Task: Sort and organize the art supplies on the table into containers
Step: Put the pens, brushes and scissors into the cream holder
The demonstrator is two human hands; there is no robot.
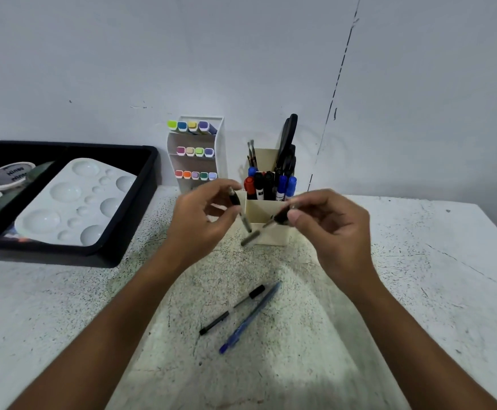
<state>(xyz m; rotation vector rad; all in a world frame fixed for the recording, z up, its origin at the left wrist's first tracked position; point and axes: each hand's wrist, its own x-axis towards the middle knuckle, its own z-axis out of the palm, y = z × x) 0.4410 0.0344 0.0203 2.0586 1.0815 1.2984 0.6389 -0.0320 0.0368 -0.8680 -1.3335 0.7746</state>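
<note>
The left hand [200,214] pinches a thin grey pen with a black grip [240,211] and the right hand [327,226] pinches a second such pen [263,229], their tips crossing in front of the cream square pen holder [266,223] at twelve o'clock on the speckled white desk [418,276]. Judging from this, the crossed tips could snag, or a pen could catch the holder's rim and drop. A black fineliner [231,309] and a blue ballpoint pen [250,318] lie loose at six o'clock. Motion blur hides the pens' tips; the black tray [149,179] at nine o'clock is cut off.
</note>
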